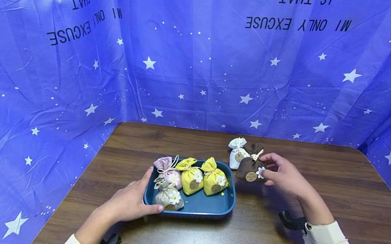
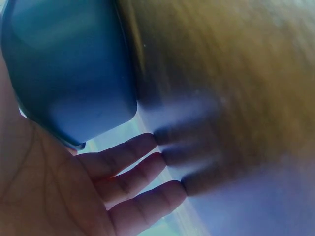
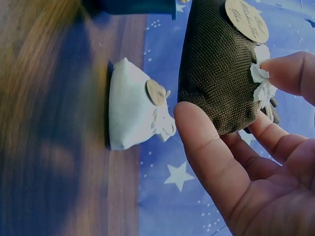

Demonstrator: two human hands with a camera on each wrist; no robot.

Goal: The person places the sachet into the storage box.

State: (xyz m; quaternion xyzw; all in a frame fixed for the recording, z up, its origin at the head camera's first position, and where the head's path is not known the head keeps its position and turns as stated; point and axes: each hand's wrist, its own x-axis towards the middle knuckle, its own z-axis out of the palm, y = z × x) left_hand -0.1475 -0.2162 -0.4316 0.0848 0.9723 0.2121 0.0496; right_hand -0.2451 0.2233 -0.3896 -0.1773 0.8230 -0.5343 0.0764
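My right hand (image 1: 284, 176) holds a dark brown drawstring pouch (image 1: 249, 167) with a round tag and a white flower. In the right wrist view the brown pouch (image 3: 219, 69) is pinched between thumb and fingers, raised off the table. Beside it a white pouch (image 1: 234, 160) stands on the table. My left hand (image 1: 130, 197) spans the near left corner of a dark blue tray (image 1: 204, 215), thumb along the front rim. In the left wrist view three fingers (image 2: 142, 206) extend straight below the tray wall (image 2: 74, 73), their tips touching the table.
Inside the tray sit a pinkish pouch (image 1: 165, 164), a grey-beige pouch (image 1: 165, 197) and two yellow pouches, one in the middle (image 1: 188, 180) and one on the right (image 1: 211, 179). A star-printed blue curtain (image 1: 202, 76) hangs behind the wooden table (image 1: 261, 241).
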